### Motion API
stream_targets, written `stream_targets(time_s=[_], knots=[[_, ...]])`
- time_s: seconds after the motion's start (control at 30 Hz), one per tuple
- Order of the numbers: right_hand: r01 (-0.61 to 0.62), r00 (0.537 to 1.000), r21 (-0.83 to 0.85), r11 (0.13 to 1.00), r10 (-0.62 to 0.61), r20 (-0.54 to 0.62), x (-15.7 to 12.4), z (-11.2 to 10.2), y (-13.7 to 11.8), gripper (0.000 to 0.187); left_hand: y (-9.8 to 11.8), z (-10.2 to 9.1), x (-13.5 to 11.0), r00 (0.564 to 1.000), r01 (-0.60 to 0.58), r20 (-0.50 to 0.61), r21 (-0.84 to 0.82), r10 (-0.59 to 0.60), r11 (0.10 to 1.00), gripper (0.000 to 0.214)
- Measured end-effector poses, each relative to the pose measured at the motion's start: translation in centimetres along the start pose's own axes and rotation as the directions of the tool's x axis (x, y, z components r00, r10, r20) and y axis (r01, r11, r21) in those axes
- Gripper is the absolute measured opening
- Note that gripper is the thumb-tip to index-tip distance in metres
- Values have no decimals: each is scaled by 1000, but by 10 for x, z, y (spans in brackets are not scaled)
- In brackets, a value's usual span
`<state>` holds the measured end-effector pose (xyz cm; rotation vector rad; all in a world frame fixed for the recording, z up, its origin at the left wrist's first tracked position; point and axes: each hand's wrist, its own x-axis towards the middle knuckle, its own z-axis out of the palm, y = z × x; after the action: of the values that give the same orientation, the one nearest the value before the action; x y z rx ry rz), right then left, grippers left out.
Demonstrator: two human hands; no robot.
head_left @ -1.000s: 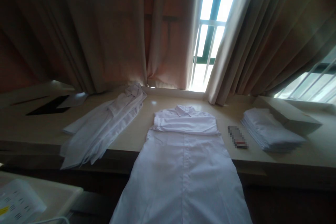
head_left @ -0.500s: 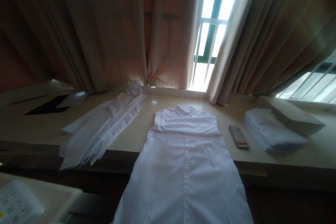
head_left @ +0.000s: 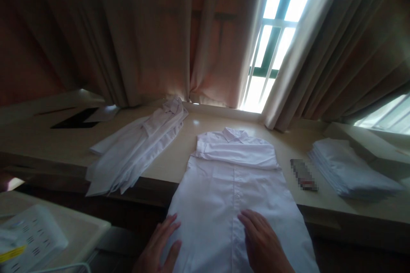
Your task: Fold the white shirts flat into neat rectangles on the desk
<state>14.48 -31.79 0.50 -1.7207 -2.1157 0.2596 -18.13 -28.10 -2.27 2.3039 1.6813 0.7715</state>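
Note:
A long white buttoned garment [head_left: 230,187] lies flat on the beige counter [head_left: 48,145], collar toward the window, sleeves folded across its chest, its lower part hanging over the front edge. My left hand [head_left: 160,247] rests flat with fingers stretched on the garment's lower left edge. My right hand [head_left: 264,243] lies flat, fingers spread, on the cloth just right of the button line.
A second white garment [head_left: 137,149] lies loosely bunched on the counter's left. A stack of folded white garments [head_left: 349,170] sits at right, a small blurred flat item [head_left: 303,175] beside it. Curtains and a barred window stand behind. A printed sheet [head_left: 28,239] lies on a low surface at lower left.
Both my hands have come into view from below and settled flat on the garment's lower part. The view has shifted slightly left and down.

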Motion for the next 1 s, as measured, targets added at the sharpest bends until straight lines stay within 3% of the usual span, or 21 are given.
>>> stream_targets(time_s=[0.13,0.2,0.27,0.37,0.5,0.7,1.0], knots=[[166,985,-2,986,-166,49,111,24,-44,51,27,29,106,998,-58,34,143,54,988,50],[203,974,-1,979,-202,100,158,34,-59,50,21,48,143,994,-60,100,214,40,975,50],[220,959,-17,975,-213,188,196,42,-70,49,8,64,162,992,-30,124,273,-4,961,50],[243,929,-23,970,-225,295,234,56,-83,41,-9,76,167,987,6,154,304,-55,953,53],[239,916,-16,971,-220,335,257,76,-91,34,-9,76,165,985,-15,170,284,-35,959,61],[200,916,-42,979,-171,363,267,99,-87,48,-3,74,159,986,39,147,288,-85,957,67],[136,924,-85,987,-95,372,274,115,-93,60,-9,73,123,990,101,65,275,-124,956,72]])
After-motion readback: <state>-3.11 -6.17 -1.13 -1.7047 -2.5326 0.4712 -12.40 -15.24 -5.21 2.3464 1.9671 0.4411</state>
